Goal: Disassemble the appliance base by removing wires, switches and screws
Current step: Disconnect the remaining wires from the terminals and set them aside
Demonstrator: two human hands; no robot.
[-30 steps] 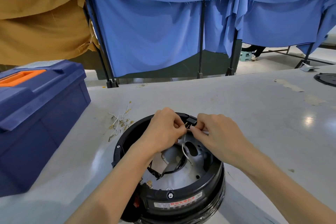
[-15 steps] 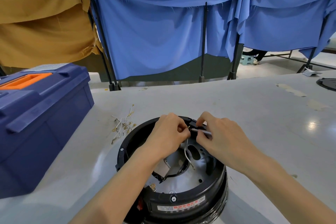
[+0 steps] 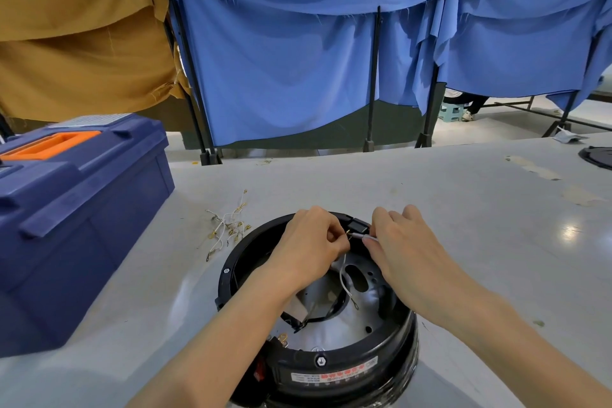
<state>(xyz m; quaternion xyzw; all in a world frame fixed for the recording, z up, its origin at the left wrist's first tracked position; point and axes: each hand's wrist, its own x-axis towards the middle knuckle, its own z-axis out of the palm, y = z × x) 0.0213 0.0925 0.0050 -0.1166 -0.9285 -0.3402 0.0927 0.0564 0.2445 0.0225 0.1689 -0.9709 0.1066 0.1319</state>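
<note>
One black, ring-shaped appliance base [image 3: 334,384] sits nearest on the pale surface [image 3: 470,262], open side up, with a printed label [image 3: 334,377], a hex bolt head [image 3: 320,360] and a small red switch [image 3: 260,372] on its near wall. Inside it lies a silvery metal plate [image 3: 334,329] with several holes, and a black strap [image 3: 319,318] curves across its middle. Both forearms reach over the base to its far rim. The left hand [image 3: 308,250] has its fingers curled and pinched on the top of a thin white wire [image 3: 343,278], which hangs down into the base and ends in a small ring terminal above the plate. The right hand [image 3: 405,250] pinches a grey sleeve [image 3: 362,236] between thumb and fingertips; the sleeve points at the left hand's fingertips, and a bit of brass shows where the two meet. Just beyond them a small black block [image 3: 357,226] sits on the far rim. Left of the base, a loose tangle of removed wires [image 3: 228,228] with brass ends lies on the surface. Farther left stands a dark blue toolbox [image 3: 79,228] with an orange handle, lid closed. At the far right edge is part of a dark round object [image 3: 597,156]. Behind the surface, blue cloth [image 3: 291,63] and tan cloth [image 3: 76,30] hang from black stands.
</note>
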